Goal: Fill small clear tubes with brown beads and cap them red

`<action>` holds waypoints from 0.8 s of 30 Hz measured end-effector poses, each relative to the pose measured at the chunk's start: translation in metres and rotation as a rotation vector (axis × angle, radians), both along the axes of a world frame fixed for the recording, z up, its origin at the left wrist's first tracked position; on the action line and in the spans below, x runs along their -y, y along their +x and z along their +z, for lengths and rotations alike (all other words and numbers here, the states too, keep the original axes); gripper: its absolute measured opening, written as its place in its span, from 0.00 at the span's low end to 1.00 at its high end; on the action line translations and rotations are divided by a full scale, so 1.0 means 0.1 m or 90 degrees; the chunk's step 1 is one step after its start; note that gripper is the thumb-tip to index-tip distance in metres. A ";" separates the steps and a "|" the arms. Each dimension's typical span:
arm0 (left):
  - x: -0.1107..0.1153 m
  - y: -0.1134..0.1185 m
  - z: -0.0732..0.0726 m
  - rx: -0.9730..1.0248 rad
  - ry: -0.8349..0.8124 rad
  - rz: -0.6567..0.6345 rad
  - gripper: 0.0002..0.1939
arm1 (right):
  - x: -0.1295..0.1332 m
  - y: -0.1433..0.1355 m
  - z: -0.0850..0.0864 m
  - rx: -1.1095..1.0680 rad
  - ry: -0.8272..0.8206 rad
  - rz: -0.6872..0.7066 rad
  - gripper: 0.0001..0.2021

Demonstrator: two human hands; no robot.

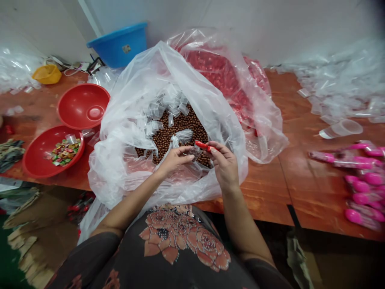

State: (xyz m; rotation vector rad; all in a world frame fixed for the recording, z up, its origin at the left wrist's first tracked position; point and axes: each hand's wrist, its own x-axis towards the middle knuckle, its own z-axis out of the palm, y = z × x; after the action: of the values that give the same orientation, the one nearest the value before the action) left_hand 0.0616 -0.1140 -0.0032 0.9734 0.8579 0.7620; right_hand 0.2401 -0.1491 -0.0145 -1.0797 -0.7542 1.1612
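Observation:
A large clear plastic bag (129, 88) lies open in front of me, with many small brown balls (192, 122) inside. Small clear plastic containers (171, 98) are heaped on the balls toward the back. My left hand (176, 160) pinches a small clear plastic container (196, 151) over the bag's opening. Close beside it, my right hand (224, 162) grips a small red plastic piece (203, 145) between thumb and fingers. The red piece is right at the container; whether they touch I cannot tell.
To the left stand two red bowls (76, 94), the nearer holding wrapped sweets (64, 152). Behind are a blue tub (120, 44) and a bag of red pieces (216, 72). On the right lie clear containers (345, 88), a clear cup (343, 129) and pink-capped tubes (365, 184).

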 end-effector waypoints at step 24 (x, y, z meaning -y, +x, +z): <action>0.12 -0.01 -0.09 -0.087 0.161 -0.017 0.17 | 0.14 0.02 -0.07 0.675 0.299 0.207 0.39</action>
State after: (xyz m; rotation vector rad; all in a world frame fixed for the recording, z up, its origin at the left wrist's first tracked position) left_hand 0.0611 -0.1263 -0.0119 1.2708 0.8779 0.8010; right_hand 0.2423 -0.1628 -0.0214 -1.1492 -1.9735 0.5287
